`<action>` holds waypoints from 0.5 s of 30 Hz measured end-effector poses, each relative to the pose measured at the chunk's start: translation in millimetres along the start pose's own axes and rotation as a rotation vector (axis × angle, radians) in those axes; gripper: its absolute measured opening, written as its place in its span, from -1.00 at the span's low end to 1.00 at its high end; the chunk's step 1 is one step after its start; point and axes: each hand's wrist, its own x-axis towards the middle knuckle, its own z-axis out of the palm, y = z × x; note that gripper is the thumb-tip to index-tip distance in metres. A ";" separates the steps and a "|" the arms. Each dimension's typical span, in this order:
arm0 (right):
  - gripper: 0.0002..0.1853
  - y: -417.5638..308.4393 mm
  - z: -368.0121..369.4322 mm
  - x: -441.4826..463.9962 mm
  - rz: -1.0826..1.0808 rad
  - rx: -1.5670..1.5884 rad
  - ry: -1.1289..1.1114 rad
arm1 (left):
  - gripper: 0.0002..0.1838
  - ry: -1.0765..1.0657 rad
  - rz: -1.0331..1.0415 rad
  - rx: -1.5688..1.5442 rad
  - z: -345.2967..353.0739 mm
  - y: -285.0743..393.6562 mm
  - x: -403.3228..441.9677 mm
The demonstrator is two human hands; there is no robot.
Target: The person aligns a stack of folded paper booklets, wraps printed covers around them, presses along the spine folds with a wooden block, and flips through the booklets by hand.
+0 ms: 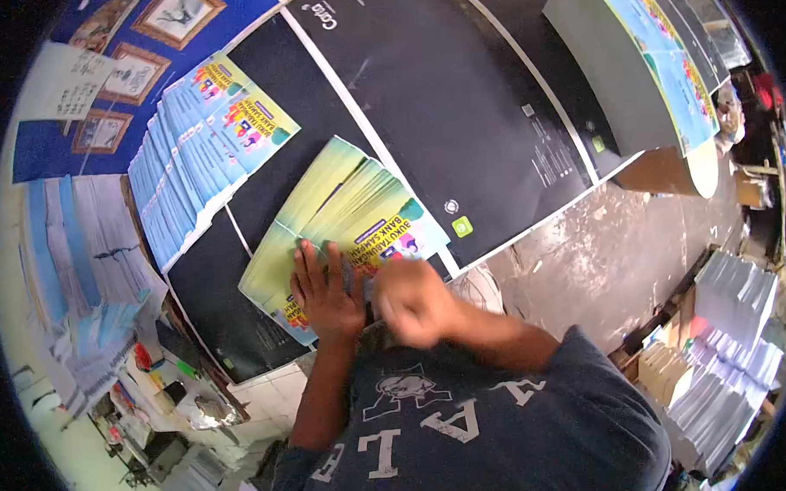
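Note:
Fanned printed sheets (pixel 314 214), yellow-green with "BUKU TABUNGAN BANK SAMPAH" on the blue and yellow part, lie on the black table in front of me. My left hand (pixel 330 291) rests flat on their near part, fingers spread. Just to its right, over the near edge of the sheets, is my right hand (pixel 412 304). It is blurred by motion and looks curled into a fist; whatever may be inside it is hidden. Beyond them to the left sits a fanned stack of blue printed sheets (pixel 191 157) with the same title.
The table is covered with black board (pixel 457 87) with white seams. A tall stack of printed sheets (pixel 655 54) stands at its far right. Framed pictures (pixel 177 19) are on the blue wall at left. Paper piles (pixel 733 303) stand at lower right, and more paper (pixel 90 239) at left.

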 end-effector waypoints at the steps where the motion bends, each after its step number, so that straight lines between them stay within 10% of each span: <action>1: -0.77 13.9 2.3 -3.9 0.056 0.011 0.060 | -0.37 0.029 0.010 -0.002 -2.1 0.7 0.2; 15: -0.74 7.6 -31.5 -15.9 0.111 -0.096 0.215 | -0.14 -0.098 0.067 0.218 6.4 38.5 31.9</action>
